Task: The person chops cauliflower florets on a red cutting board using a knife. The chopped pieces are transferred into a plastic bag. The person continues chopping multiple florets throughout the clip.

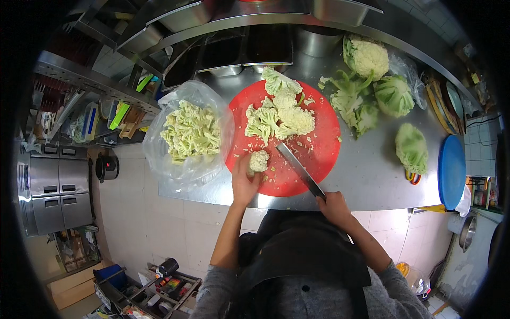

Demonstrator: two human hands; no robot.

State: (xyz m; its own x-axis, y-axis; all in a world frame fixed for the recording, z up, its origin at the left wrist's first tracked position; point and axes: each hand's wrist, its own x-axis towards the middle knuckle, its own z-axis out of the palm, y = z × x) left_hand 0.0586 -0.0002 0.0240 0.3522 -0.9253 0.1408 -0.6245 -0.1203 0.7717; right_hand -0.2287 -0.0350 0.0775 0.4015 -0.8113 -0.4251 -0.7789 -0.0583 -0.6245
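Near the left front of the round red cutting board, my left hand grips a small cauliflower piece. My right hand is closed around the handle of a kitchen knife. The blade lies slantwise over the board, its tip pointing away from me and apart from the held piece. Larger cauliflower chunks are heaped at the board's middle and back, with crumbs scattered around. Left of the board, a clear plastic bag stands spread wide, full of cut cauliflower florets.
Whole cauliflower, leafy trimmings and a loose leafy piece lie on the steel table. Scissors with coloured handles peek from under that piece. A blue round board stands at the right edge; metal pans line the back.
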